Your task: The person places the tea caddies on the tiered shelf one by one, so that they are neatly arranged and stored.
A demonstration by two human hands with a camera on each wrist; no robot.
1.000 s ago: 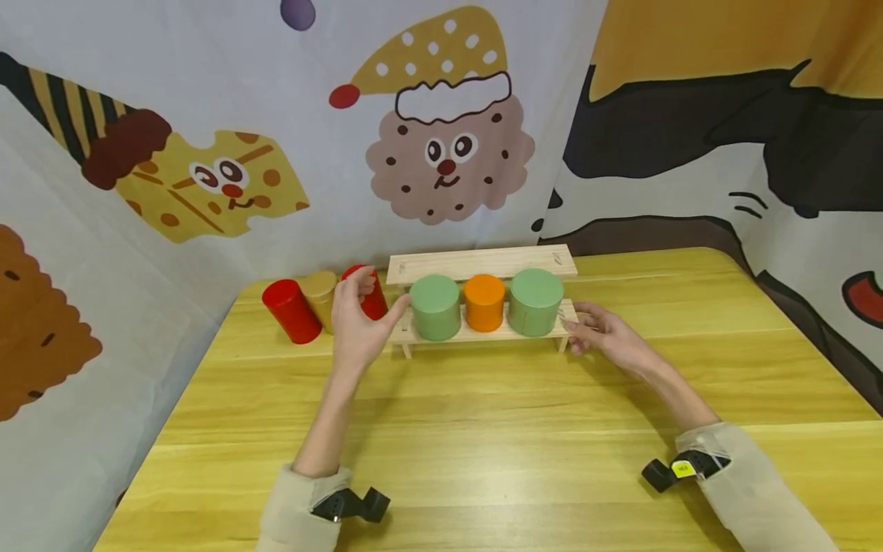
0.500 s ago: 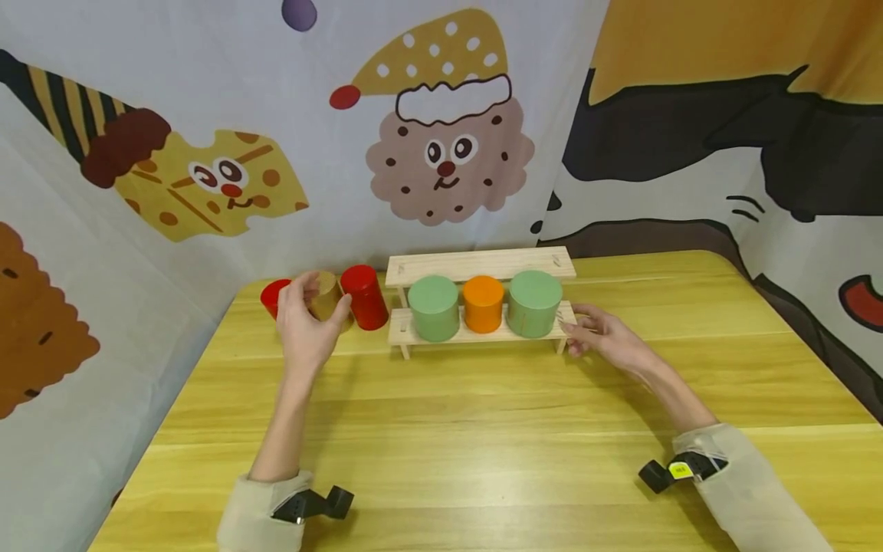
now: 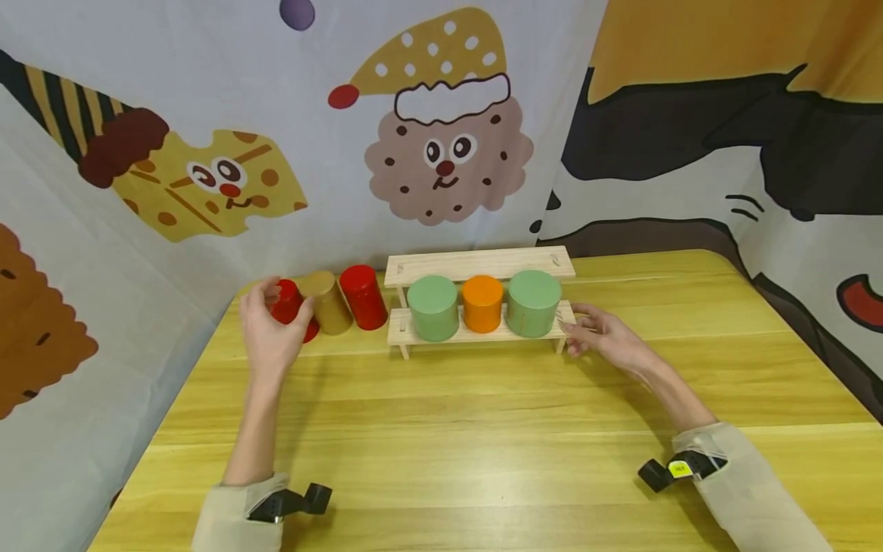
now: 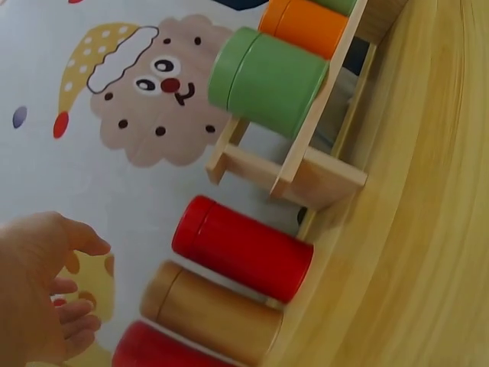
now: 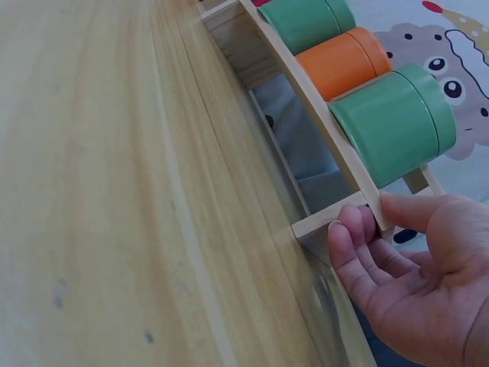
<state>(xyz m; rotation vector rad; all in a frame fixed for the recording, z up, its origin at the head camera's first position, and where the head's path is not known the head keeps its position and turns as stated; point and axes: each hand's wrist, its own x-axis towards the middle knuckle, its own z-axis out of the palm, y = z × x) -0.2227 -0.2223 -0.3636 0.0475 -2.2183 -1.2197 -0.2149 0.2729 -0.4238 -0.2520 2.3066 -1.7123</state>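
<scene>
My left hand is over the leftmost red canister, thumb and fingers spread apart. In the left wrist view, a gap shows between that hand and the canisters. To its right stand a gold canister and another red canister. My right hand pinches the right end of a two-step wooden rack, thumb on top and fingers curled beneath, as the right wrist view shows. On the rack's lower step sit a green canister, a smaller orange canister and a second green canister.
The wooden table runs under everything, its far edge against a cartoon-printed curtain. The rack's upper step bears no canister. Black cameras are strapped at both cuffs.
My left hand has moved left from beside the rack, past the right red and gold canisters, to the leftmost red one. My right hand has stayed on the rack's end.
</scene>
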